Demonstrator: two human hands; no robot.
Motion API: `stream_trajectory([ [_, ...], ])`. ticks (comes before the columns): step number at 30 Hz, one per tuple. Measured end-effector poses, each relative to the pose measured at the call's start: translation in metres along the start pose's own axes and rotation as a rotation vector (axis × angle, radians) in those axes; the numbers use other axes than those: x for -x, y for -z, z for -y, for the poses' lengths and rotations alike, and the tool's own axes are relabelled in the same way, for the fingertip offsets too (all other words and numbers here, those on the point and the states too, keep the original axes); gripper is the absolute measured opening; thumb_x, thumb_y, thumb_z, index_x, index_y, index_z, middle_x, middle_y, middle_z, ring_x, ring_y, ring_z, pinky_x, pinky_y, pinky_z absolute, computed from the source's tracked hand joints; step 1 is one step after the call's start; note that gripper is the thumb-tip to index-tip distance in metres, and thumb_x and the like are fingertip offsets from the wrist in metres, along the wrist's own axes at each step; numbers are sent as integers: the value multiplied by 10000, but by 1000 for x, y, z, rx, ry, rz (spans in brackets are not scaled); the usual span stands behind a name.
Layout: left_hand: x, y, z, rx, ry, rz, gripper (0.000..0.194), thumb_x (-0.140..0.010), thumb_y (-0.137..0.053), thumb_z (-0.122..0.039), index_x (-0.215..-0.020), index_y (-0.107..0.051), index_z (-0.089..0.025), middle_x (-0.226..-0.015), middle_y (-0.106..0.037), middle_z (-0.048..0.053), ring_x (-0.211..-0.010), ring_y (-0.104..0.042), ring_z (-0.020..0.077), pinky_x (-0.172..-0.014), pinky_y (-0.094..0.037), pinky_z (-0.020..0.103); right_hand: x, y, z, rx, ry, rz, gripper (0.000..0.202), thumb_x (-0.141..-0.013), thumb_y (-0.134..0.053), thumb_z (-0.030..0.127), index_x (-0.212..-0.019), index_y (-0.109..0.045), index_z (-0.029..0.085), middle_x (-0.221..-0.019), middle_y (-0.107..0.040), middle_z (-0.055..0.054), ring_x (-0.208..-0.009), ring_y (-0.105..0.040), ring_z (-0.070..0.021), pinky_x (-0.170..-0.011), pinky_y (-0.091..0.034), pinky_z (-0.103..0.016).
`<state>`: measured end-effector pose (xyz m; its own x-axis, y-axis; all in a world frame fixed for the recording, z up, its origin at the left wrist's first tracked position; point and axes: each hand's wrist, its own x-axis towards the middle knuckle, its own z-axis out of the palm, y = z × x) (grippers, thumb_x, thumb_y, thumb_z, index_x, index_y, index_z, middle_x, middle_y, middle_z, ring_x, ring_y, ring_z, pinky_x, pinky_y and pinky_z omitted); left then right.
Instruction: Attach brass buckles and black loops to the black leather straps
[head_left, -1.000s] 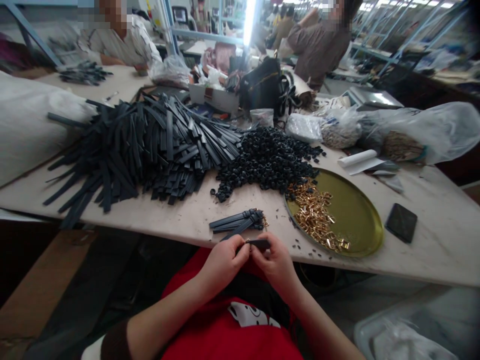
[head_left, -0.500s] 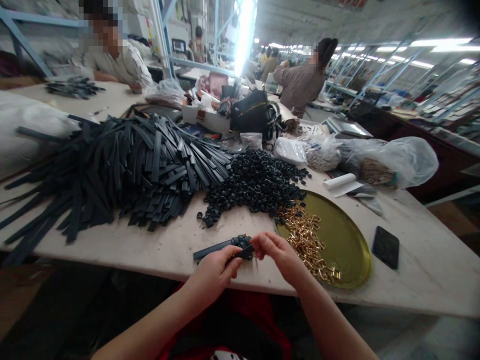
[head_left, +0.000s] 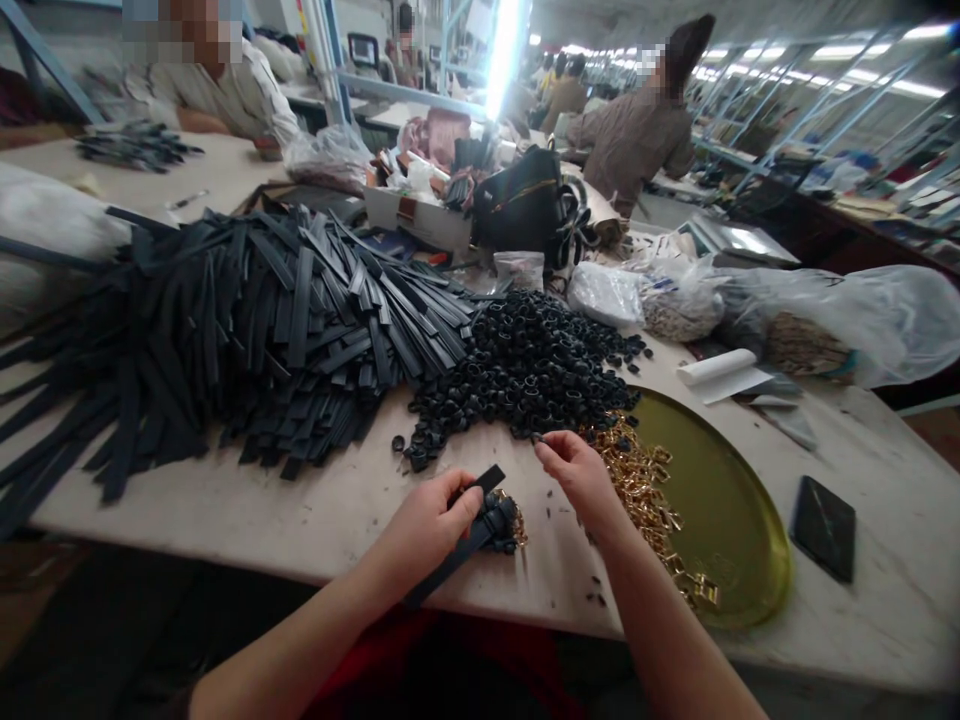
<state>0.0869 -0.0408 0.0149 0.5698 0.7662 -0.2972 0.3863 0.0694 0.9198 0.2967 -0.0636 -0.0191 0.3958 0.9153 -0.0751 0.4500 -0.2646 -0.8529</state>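
Pinched by my left hand (head_left: 431, 518), a dark strap (head_left: 492, 480) juts forward; my right hand (head_left: 583, 478), grip unclear, hangs by black loops (head_left: 517, 365).

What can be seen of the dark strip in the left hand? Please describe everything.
The strip is flat, narrow and nearly black, with a squared end and a leather-like look. The left hand pinches it, its visible end slanting up and to the right in the picture, just above a bundle of straps. Whether it touches them cannot be told. The right hand is apart from it. The other end cannot be made out.
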Motion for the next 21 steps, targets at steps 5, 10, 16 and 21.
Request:
stream_trajectory([
  [5,4,-9,-5,-7,-77,-63,295,-830,-419,-414,-793,-570,-164,-602,-518,-38,-557,-479,107,-527,-341,206,49,-10,32,-563,-111,199,255,-674,-664,388,-760,-542,181,-623,-516,48,-565,-467,-90,-574,-390,-227],
  [10,25,-15,-1,-102,-117,-137,302,-818,-433,-411,-738,-582,-162,-631,-532,-27,-596,-473,110,-535,-321,205,77,-21,46,-553,-86,114,283,-691,-640,450,-707,-565,178,-587,-551,34,-562,-506,-101,-558,-404,-233],
  [16,46,-16,4,-101,-55,-1,284,-801,-416,-378,-702,-566,-158,-515,-410,-60,-476,-370,85,-457,-260,204,99,-27,36,-634,-67,133,234,-660,-691,386,-738,-590,190,-649,-586,33,-585,-533,-103,-596,-434,-246],
  [21,59,-9,-2,-163,-86,127,265,-790,-422,-360,-742,-593,-164,-560,-462,-47,-499,-398,92,-472,-281,208,113,-26,38,-592,-22,241,242,-668,-684,375,-812,-626,188,-647,-601,18,-593,-528,-114,-602,-428,-261],
])
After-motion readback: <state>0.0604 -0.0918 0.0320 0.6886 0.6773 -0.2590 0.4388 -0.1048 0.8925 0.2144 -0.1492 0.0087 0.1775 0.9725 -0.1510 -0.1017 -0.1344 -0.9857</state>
